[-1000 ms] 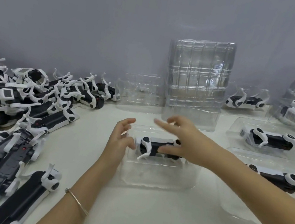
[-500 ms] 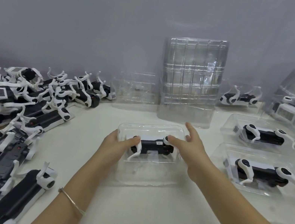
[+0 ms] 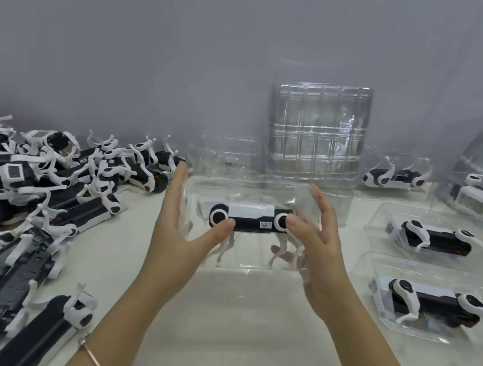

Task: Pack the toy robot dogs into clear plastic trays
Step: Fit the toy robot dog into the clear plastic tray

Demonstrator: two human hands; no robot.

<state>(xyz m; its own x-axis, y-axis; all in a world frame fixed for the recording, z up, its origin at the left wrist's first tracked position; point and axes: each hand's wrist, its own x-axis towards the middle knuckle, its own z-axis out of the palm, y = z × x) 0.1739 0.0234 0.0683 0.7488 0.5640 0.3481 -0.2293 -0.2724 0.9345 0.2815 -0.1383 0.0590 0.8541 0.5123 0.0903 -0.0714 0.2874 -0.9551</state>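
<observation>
The left hand [image 3: 183,230] lays straight fingers [image 3: 177,184] flat against one end of the clear tray [image 3: 250,269], thumb on the toy robot dog [image 3: 248,219] inside. The right hand [image 3: 321,255] curls loosely round the other end, at mid-frame. Tipped and lightly held, the slick tray may flex or slip and spill the dog onto the pale surface [image 3: 240,328]. Loose dogs [image 3: 22,192] are heaped at left and filled trays [image 3: 370,305] sit at right, below a grey wall [image 3: 162,39].
</observation>
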